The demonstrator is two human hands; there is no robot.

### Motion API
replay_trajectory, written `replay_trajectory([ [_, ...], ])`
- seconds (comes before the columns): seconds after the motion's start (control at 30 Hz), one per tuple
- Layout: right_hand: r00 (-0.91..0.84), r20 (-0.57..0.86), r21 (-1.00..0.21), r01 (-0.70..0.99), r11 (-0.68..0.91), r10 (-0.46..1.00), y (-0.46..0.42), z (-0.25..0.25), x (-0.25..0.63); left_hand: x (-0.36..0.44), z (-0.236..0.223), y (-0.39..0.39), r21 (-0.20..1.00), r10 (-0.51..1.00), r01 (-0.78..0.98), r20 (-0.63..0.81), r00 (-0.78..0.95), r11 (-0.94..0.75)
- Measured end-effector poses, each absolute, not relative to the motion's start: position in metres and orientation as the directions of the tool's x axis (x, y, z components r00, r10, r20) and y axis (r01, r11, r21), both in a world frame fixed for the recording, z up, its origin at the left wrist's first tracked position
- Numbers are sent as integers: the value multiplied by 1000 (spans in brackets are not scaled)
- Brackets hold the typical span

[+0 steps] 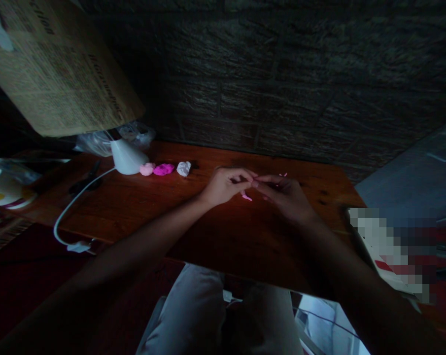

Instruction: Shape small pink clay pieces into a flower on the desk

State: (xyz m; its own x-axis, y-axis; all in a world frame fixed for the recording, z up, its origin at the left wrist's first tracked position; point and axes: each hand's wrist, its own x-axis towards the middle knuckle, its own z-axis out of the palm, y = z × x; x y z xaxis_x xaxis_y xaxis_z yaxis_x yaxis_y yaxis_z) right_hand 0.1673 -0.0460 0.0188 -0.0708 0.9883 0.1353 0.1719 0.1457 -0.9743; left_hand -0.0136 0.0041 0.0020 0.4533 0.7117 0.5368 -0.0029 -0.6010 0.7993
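Observation:
My left hand (227, 185) and my right hand (284, 195) meet fingertip to fingertip above the wooden table (215, 231). Both hands are closed in a pinch on a small pink clay piece (246, 196) that shows just below the fingers. Another bit of pink (283, 174) peeks out behind my right hand. Further left on the table lie three lumps of clay: a pale pink lump (146, 169), a magenta lump (164, 169) and a white lump (184, 168).
A white lamp base (127, 157) with a newspaper-print shade (56, 69) stands at the back left; its white cord (65, 217) runs over the table's front edge. Dark scissors (85, 180) lie left of it. A dark brick wall (282, 74) backs the table.

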Motion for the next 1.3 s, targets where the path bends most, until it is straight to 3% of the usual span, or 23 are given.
replay_trajectory([
  [0.27,-64,115,-981,149,124,991,-46,20,168,-13,0,6,821,713,8,491,501,-571],
  [0.77,-27,69,-990,118,71,997,-44,18,168,-7,-1,9,903,746,-131,413,522,-408],
  [1.1,-15,-8,-999,50,-7,1000,-45,20,166,-7,-2,12,865,701,-96,459,546,-492],
  [1.3,-14,51,-993,107,52,999,-44,17,167,-8,-2,12,856,707,-50,456,541,-514],
])
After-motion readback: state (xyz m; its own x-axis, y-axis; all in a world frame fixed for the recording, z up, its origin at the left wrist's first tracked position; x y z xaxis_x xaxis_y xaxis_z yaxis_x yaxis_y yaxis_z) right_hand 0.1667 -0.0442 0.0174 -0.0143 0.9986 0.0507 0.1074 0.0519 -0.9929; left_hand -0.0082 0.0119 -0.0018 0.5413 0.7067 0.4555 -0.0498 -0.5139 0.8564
